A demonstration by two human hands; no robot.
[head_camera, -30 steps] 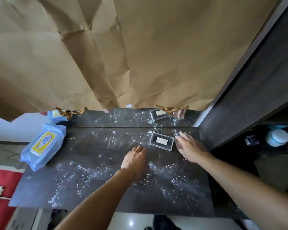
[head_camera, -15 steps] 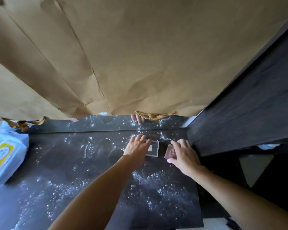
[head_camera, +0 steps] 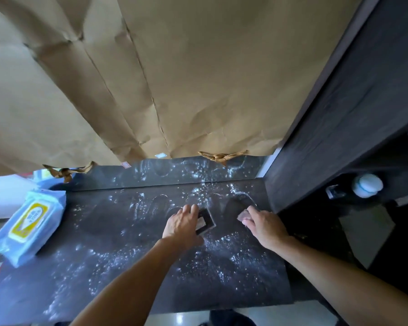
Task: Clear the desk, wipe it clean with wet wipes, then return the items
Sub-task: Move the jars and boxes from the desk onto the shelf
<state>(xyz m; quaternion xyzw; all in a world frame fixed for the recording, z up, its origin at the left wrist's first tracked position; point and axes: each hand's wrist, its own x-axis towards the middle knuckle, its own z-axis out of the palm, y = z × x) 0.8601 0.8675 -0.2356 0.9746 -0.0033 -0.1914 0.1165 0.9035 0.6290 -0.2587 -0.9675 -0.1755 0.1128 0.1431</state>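
Both hands are down on the dark worktop [head_camera: 118, 236], which is speckled all over with white dust and ring marks. The left hand [head_camera: 183, 225] lies palm down with its fingers [head_camera: 190, 209] spread over the near edge of a clear case [head_camera: 206, 221]; the case sits tilted on the surface, a pale label showing inside it, and I cannot tell whether the fingers grip it or only press on it. Just to the right, apart from the case, the right hand [head_camera: 265, 225] has its fingers closed around a small clear tile [head_camera: 244, 215], whose far corner pokes out beyond the fingertips near the worktop's right edge. A blue and yellow wipes pack [head_camera: 28, 223] lies flat at the worktop's left end, well apart from both hands. Brown paper [head_camera: 174, 78] hangs behind, above a glossy back strip. To the right stands a dark cabinet [head_camera: 344, 118], and a white round jar [head_camera: 368, 185] sits in its shadowed recess.
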